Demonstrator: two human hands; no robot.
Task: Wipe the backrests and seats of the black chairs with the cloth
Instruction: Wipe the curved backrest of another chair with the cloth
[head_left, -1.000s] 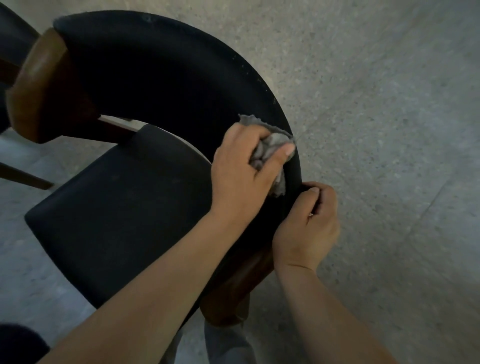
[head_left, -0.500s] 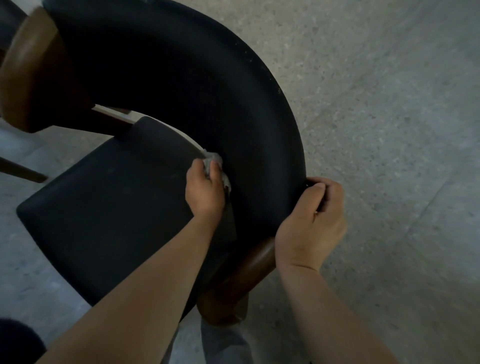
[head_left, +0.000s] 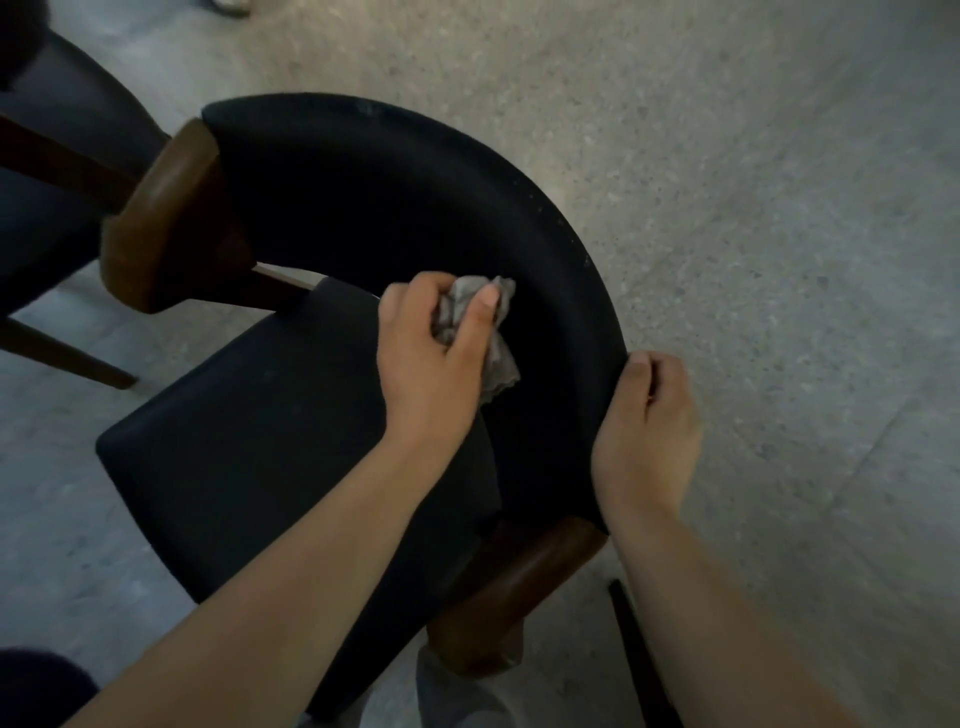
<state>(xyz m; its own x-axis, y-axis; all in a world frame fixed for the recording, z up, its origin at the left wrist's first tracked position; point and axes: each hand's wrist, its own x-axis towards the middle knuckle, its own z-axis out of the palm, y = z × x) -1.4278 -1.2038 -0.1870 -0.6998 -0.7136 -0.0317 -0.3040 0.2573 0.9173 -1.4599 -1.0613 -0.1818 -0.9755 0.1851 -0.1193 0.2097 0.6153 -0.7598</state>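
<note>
A black chair with a curved backrest and a black seat fills the middle of the view, its backrest ends capped in brown wood. My left hand grips a crumpled grey cloth against the inner face of the backrest, just above the seat's rear edge. My right hand holds the backrest's outer right rim, fingers wrapped behind it and hidden.
A second black chair with dark wooden legs stands at the upper left, close to this chair's wooden arm end. Grey speckled floor spreads to the right. A thin dark strip lies by my right forearm.
My left hand with the cloth swept down the inside of the backrest toward the seat, then came back up a little. My right hand stayed on the rim. The view shifted.
</note>
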